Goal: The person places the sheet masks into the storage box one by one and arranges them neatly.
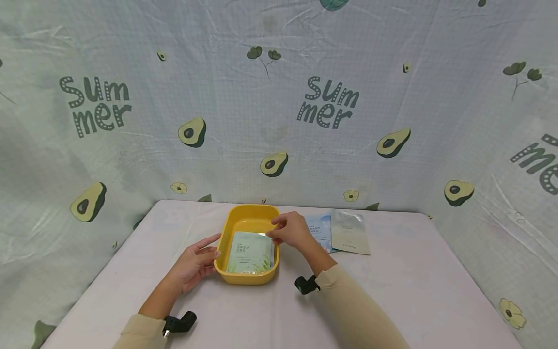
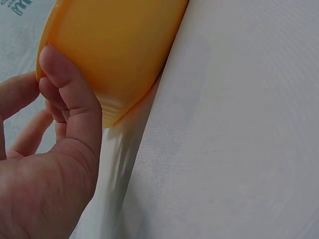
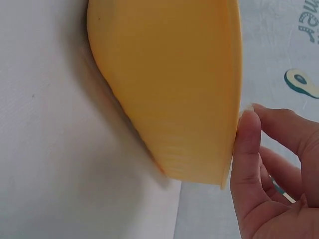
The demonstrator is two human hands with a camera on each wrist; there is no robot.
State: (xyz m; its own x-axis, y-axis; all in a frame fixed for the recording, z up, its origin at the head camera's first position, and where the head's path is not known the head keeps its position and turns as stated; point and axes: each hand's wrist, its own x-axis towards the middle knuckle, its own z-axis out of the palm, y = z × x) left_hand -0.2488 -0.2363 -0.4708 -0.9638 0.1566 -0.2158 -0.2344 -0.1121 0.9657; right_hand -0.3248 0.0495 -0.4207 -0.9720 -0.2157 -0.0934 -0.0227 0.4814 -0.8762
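A yellow plastic tray (image 1: 254, 209) stands on the table. Inside it lies a pale green sachet (image 1: 250, 252) with leaf prints. My left hand (image 1: 198, 265) grips the tray's left side, its thumb (image 2: 62, 69) against the outer wall near the rim and the other fingers by the edge. At the opposite side, my right hand (image 1: 293, 230) reaches over the rim by the sachet's upper right corner. Thumb and index finger (image 3: 247, 129) of that hand are bent close together at the rim; whether they pinch the sachet, the rim or nothing is hidden.
To the right of the tray lie a blue sachet (image 1: 320, 232) and a silvery-beige sachet (image 1: 350, 232), partly overlapping. A pale cloth covers the table (image 1: 418, 281). Behind it hangs a curtain (image 1: 226, 116) printed with avocados and lettering.
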